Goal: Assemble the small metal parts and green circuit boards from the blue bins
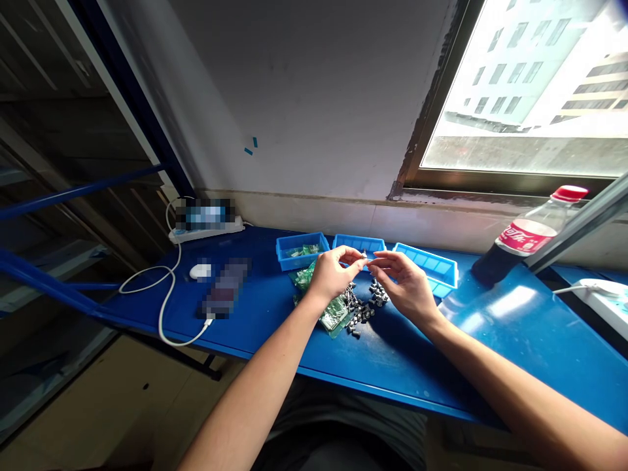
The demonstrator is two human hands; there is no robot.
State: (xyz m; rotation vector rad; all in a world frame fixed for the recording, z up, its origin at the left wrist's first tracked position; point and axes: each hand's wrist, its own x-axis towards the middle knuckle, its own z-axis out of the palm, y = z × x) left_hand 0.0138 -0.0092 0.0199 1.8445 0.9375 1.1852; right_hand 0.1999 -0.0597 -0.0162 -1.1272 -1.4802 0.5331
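Silver in colour, a small metal part (364,256) is pinched between the fingers of the left hand (332,275), above the bench (520,360). The right hand (405,284) is just beside it; whether its fingers also hold it, I cannot tell. Below lie metal pieces (363,313) and green circuit boards (335,316); behind stand three blue trays (301,263).

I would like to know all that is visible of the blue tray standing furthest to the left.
The leftmost blue tray is a low, open-topped, roughly rectangular box, apparently of plastic. It sits upright on the blue table, at the left end of a row of three. Some green pieces, looking like circuit boards, lie inside. The left hand is near its right side but does not appear to hold it. Finer details are too small to tell.
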